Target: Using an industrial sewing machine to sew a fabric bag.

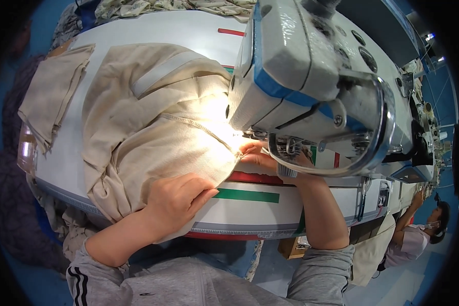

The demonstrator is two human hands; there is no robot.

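Observation:
A large piece of beige fabric [158, 132] lies bunched over the white table, with a stitched seam running toward the sewing machine [285, 66]. My left hand [181, 199] is closed on the fabric's near edge, its thumb and fingers pressed together. Close to the machine's needle area, my right hand [257, 155] pinches the corner of the same fabric. The metal guard [385, 122] and the machine's lower parts hide some of that hand and wrist. A bright lamp glare washes out the cloth beside the needle.
Folded beige pieces [56, 94] lie at the table's left end. Green tape [247, 195] and a measuring tape [229, 227] run along the near edge. Patterned cloth [173, 7] is heaped at the back. Another person [418, 234] sits at the far right.

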